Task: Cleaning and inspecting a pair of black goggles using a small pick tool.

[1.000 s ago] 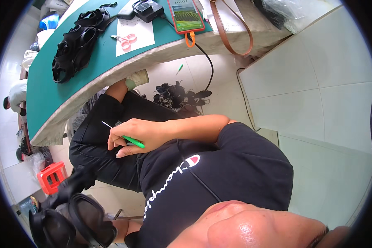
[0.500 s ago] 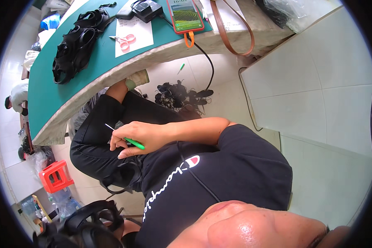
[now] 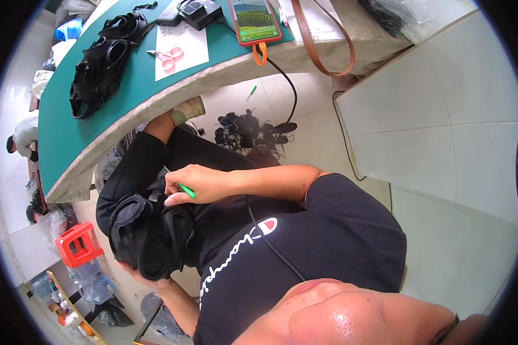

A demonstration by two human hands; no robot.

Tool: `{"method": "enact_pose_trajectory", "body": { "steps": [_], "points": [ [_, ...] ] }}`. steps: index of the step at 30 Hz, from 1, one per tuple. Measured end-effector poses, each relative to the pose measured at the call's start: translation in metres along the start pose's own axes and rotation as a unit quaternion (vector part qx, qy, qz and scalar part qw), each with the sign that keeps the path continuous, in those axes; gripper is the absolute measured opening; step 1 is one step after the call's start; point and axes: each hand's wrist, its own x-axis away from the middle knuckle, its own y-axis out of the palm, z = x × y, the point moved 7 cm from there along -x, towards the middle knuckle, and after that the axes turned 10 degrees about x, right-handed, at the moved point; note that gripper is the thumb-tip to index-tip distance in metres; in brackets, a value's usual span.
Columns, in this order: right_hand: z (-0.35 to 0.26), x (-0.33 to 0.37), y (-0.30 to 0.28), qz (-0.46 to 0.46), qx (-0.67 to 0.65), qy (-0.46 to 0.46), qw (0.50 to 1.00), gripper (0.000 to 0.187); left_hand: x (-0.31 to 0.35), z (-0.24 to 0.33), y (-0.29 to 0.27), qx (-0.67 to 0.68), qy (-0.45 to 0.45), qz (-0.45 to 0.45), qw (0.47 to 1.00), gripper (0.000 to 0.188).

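Note:
On my lap lies a bundle of black, looped fabric pieces point(image 3: 141, 233), some rolled or folded over. My left hand point(image 3: 147, 278) supports the bundle from below, its fingers partly hidden behind it. Against the upper edge of the bundle, my right hand point(image 3: 193, 183) is closed around a thin-tipped tool with a green handle point(image 3: 186, 190). Its handle end sticks out by my thumb, while the tip points toward the black pieces and is hard to make out.
Above my lap, the green table point(image 3: 129, 86) holds black looped pieces point(image 3: 101, 72), pink-handled scissors point(image 3: 168, 58) on paper, a charger point(image 3: 198, 14) and a phone point(image 3: 253, 23). Black scraps point(image 3: 250, 129) and a green-handled tool point(image 3: 252, 91) lie on the floor. A red stool point(image 3: 79, 244) stands left.
My left hand has brought the black bundle up from the lower left onto my lap. My right hand has shifted slightly right, bringing the tool to the bundle.

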Motion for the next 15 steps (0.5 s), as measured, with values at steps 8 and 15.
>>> {"method": "enact_pose_trajectory", "body": {
  "steps": [8,15],
  "points": [
    [-0.003,0.001,-0.025,0.092,-0.091,0.051,0.990,0.030,0.008,-0.029,-0.026,-0.126,0.019,0.084,0.988,0.049],
    [-0.034,0.004,0.006,-0.003,-0.306,-0.034,0.951,0.014,0.005,-0.073,-0.037,-0.180,0.035,0.176,0.967,0.046]
  ]
}}
